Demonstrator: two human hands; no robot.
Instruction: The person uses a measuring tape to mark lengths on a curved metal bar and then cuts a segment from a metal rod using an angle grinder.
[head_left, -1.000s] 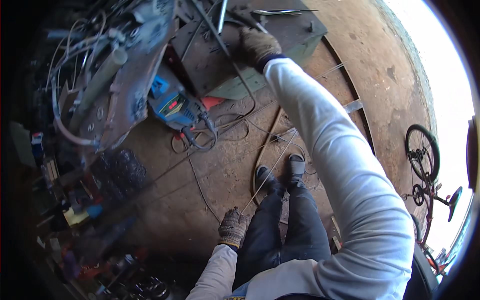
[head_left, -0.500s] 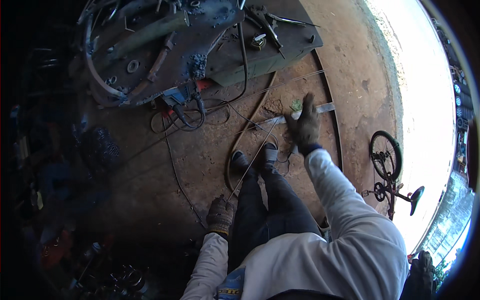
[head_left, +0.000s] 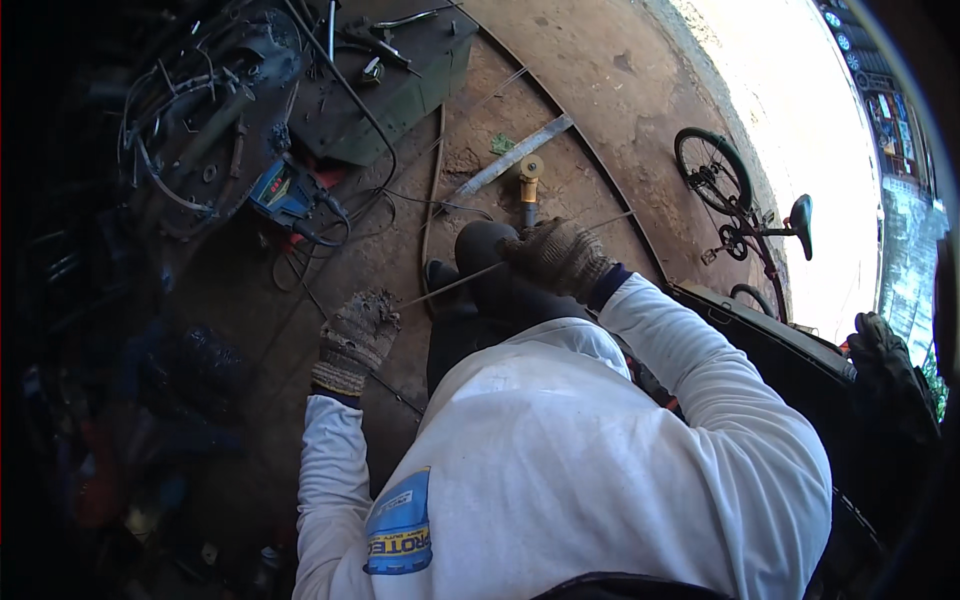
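Note:
A thin metal rod slants across in front of my body. My left hand, in a worn knit work glove, closes on its lower left end. Over my raised knee, my right hand, gloved likewise, is wrapped round the rod farther along, and a length of it sticks out to the right. Just beyond my right hand an angle grinder with a round disc lies on the ground. A flat metal bar rests past the grinder, apart from both hands.
At far left a metal workbench carries tools and scrap. A blue and red power unit with cables stands beside it. A long curved strip crosses the dirt floor. On the right are a bicycle and a dark case.
My right hand was open over the flat bar; it has drawn back and closed on the rod. My left hand still grips the rod, now raised. My body has bent lower, shifting the view.

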